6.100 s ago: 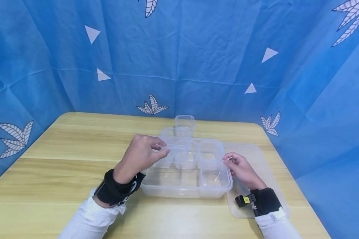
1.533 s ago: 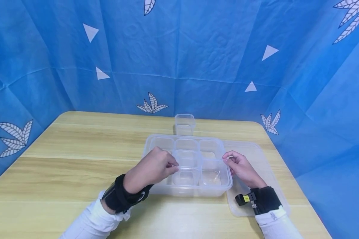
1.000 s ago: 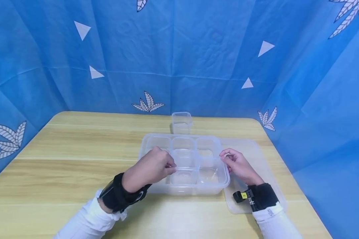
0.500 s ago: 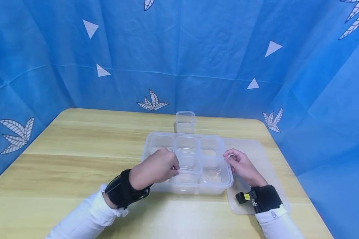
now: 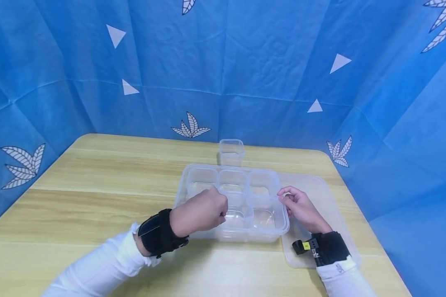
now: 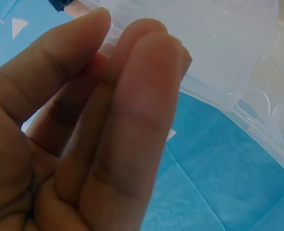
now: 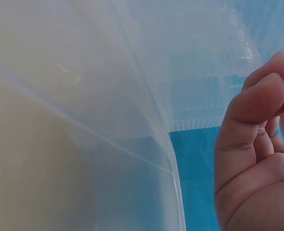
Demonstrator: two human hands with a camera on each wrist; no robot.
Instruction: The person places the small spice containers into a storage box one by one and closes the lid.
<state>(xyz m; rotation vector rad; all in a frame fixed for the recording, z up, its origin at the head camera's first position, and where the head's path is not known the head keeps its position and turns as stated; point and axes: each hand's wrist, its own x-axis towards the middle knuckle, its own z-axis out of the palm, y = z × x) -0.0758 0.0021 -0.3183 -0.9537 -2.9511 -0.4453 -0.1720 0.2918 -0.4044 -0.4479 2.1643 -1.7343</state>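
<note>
Left hand (image 5: 202, 209) is curling by one clear plastic cup (image 5: 239, 205) in a rectangular bin (image 5: 232, 236), right hand (image 5: 302, 208) by its rim; can't tell if either's pinching. Past the left, three squarish cups (image 5: 233, 178) are sitting inside, a fourth cup (image 5: 231, 154) outside. One frosted lid (image 5: 321, 193) is lying under the right.

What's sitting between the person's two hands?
In the head view, small clear plastic containers stand between the left hand and right hand, inside a larger clear box.
</note>
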